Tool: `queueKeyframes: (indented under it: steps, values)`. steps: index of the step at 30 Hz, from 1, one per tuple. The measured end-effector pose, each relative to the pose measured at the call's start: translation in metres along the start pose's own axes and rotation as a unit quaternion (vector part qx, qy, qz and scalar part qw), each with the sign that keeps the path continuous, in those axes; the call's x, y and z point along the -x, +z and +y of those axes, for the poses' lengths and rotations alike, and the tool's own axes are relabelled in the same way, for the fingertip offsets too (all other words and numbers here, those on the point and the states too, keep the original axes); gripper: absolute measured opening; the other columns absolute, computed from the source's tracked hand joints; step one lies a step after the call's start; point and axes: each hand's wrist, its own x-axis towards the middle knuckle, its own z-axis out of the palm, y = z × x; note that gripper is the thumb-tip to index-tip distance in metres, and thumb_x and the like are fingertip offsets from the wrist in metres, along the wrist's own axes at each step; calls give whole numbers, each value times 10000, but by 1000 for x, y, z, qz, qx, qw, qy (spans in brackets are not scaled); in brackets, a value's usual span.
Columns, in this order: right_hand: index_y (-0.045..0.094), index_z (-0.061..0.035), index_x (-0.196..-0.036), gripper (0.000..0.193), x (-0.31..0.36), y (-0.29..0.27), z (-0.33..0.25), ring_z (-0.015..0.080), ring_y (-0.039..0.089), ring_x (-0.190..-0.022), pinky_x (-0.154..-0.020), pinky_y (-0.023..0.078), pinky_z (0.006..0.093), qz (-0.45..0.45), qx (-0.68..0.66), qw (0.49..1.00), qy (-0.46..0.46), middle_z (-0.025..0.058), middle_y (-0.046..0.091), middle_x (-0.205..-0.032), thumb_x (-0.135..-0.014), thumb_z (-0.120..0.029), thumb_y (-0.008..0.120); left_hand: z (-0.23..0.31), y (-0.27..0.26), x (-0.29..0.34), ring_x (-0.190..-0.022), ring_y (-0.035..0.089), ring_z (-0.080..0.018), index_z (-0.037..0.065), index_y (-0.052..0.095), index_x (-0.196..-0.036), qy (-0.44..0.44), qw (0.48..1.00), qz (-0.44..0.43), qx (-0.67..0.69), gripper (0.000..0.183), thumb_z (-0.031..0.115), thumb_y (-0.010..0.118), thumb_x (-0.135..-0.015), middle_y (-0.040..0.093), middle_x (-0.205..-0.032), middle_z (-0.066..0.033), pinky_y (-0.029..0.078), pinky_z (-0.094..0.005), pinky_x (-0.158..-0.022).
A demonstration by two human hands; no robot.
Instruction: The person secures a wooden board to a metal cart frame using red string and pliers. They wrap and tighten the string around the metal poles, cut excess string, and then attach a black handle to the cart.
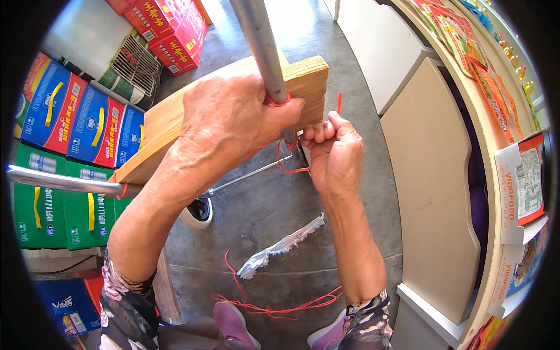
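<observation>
My left hand is closed round an upright grey metal pole, its thumb lying across the front. Behind that hand runs a thick wooden board, which the pole crosses near its right end. Red string loops round the pole by my thumb and again lower down. To the right, my right hand is closed, pinching red string; one end sticks up above its fingers. A second metal pole lies along the board's left end, with red string round it there.
Loose red string and a torn white strip lie on the grey floor. A thin metal rod shows beneath the board. Stacked drink cartons stand left, red boxes farther back. A pale cabinet lines the right, below packaged goods.
</observation>
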Motion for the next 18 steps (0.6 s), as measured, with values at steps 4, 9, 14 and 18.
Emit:
queueKeyframes:
  steps: [4, 9, 14, 18]
  values:
    - [398, -63, -609, 302, 1, 11, -3, 217, 457, -600, -624, 386, 354, 20, -76, 996, 28, 67, 423, -593, -899, -130, 447, 0, 1, -1, -588, 617, -310, 47, 637, -712, -16, 1000, -22, -11, 301, 347, 659, -708, 602, -613, -131, 482, -372, -561]
    - [372, -89, -625, 294, 14, 12, -4, 204, 428, -584, -656, 380, 356, 24, -98, 994, 52, 45, 409, -589, -911, -140, 416, 1, -1, 0, -596, 618, -317, 56, 645, -684, -7, 1000, -9, -17, 286, 342, 643, -706, 605, -622, -138, 484, -374, -559]
    - [342, -113, -623, 291, 15, 8, -2, 190, 396, -550, -679, 369, 368, 72, -282, 948, 127, 20, 340, -515, -907, -142, 399, 2, 1, 1, -586, 619, -312, 61, 650, -653, -28, 999, -21, -22, 302, 358, 634, -700, 608, -614, -139, 486, -381, -547]
    - [346, -113, -617, 297, 17, 6, 5, 187, 382, -543, -696, 366, 373, 91, -297, 943, 117, 21, 317, -490, -910, -144, 387, 2, 3, 4, -579, 620, -336, 36, 658, -684, -14, 1000, -8, -22, 287, 309, 578, -727, 596, -589, -176, 497, -424, -577]
